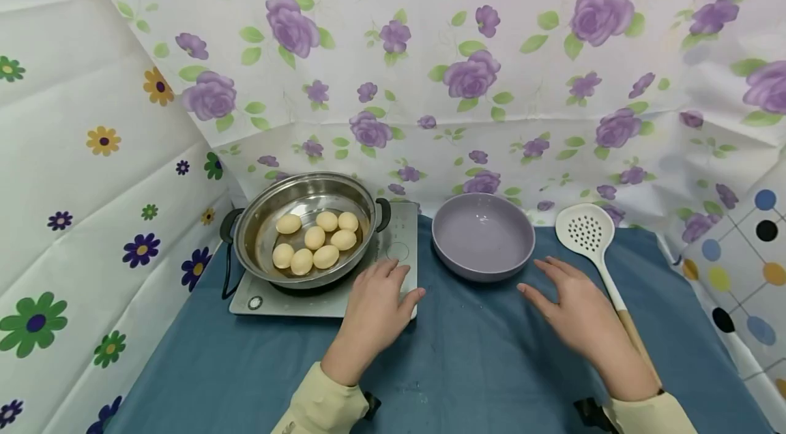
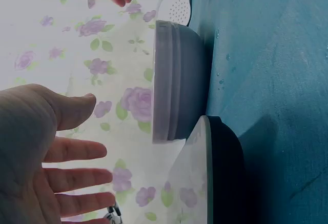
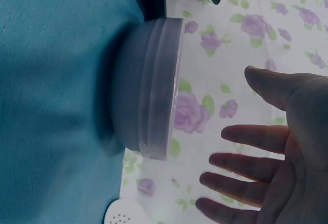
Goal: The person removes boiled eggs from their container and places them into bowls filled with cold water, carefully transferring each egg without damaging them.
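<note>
My left hand (image 1: 379, 304) hovers over the front right part of the induction cooker (image 1: 399, 229), its fingers extended and holding nothing. On that cooker stands a steel pot (image 1: 245, 246) with black handles, and several peeled-looking, pale yellow eggs (image 1: 314, 237) lie inside it. A purple-grey bowl (image 1: 483, 236) sits on the cloth between my two hands, and its inside shows nothing in it. Just right of the bowl is my right hand (image 1: 577, 311), fingers spread, apart from the bowl's rim. Both wrist views show the bowl (image 2: 179, 80) from the side, untouched.
A white slotted skimmer (image 1: 585, 229) with a wooden handle end lies at the right, its handle partly behind the right forearm. Blue cloth (image 1: 454, 366) covers the table. Flowered sheets (image 1: 417, 79) hang at the back and sides. Small wet drops show on the cloth.
</note>
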Demonstrator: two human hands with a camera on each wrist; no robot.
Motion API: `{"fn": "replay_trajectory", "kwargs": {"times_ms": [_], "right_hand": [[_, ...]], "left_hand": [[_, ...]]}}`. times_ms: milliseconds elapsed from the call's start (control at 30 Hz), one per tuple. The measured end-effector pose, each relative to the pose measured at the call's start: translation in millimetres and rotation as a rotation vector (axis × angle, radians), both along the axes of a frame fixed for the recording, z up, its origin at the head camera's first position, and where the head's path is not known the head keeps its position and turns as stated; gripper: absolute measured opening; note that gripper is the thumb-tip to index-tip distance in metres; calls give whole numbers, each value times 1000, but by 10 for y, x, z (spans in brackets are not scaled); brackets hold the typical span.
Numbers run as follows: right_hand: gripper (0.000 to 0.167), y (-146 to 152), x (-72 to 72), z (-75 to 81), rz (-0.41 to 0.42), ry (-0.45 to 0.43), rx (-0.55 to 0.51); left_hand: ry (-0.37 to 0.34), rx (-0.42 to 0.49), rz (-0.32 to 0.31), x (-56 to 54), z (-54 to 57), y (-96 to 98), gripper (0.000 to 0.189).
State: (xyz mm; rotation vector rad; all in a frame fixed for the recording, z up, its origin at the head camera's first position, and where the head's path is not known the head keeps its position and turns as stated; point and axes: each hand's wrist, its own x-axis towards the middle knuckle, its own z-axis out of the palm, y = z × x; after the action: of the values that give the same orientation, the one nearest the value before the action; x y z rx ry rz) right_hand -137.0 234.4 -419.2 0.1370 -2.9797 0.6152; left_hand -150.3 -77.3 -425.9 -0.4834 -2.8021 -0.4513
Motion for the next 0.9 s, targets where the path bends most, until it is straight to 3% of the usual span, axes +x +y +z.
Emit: {"fn": "replay_trajectory", "kwargs": {"times_ms": [133,333,567,767,900], "right_hand": [[80,56,-16,26,-16,5,-9],[83,167,-11,77,-71,-78,-3],[87,418,-24,94,-139,-98,3],[97,815,-50,-87,-241,-172,43],[104,1054,-64,-263,-342,-309,64]], "left_hand": [[21,17,-6,-10,0,-21,38],[-11,48,12,-11,-16,-66,33],[3,45,14,-21,-28,-124,29],[-8,60,26,-40,-52,-199,28],[-20,68,32,-64,-94,-242,27]]}}
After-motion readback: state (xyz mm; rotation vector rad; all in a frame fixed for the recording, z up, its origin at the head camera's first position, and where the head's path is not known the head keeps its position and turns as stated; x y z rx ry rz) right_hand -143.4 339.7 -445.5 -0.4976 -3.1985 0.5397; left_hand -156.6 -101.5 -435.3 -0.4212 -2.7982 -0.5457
